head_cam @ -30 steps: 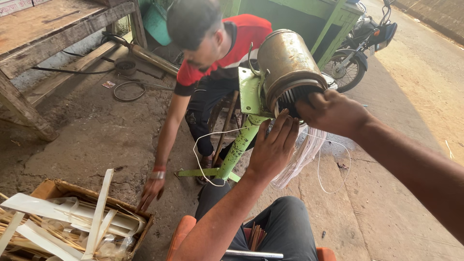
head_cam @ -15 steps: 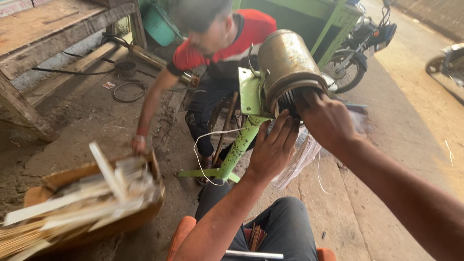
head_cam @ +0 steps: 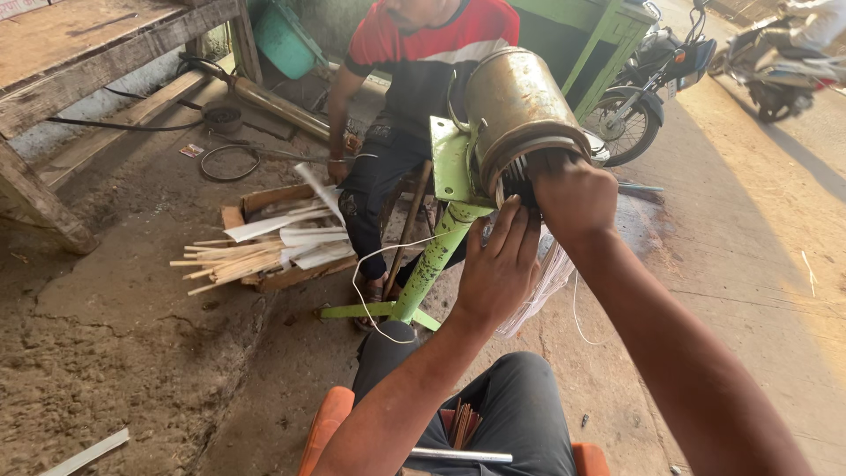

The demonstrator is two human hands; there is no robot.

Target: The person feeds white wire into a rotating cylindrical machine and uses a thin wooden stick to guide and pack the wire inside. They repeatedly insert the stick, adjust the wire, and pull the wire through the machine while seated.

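The co-worker's box of strips (head_cam: 282, 238) now rests left of the motor housing (head_cam: 520, 115); right hand (head_cam: 573, 196) fingers curl into its windings, left hand (head_cam: 498, 264) open beneath, winding unfinished

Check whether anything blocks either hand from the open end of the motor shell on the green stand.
Nothing visible does. The right hand is already at the open end of the motor shell, fingers in the windings. The left hand sits just below, fingers reaching up to the rim. Only loose white cord hangs nearby, beside the stand.

A shallow brown cardboard box (head_cam: 264, 207) lies open on the concrete floor (head_cam: 115, 353) left of the seated person, holding white strips and pale sticks; no labels or screens show.
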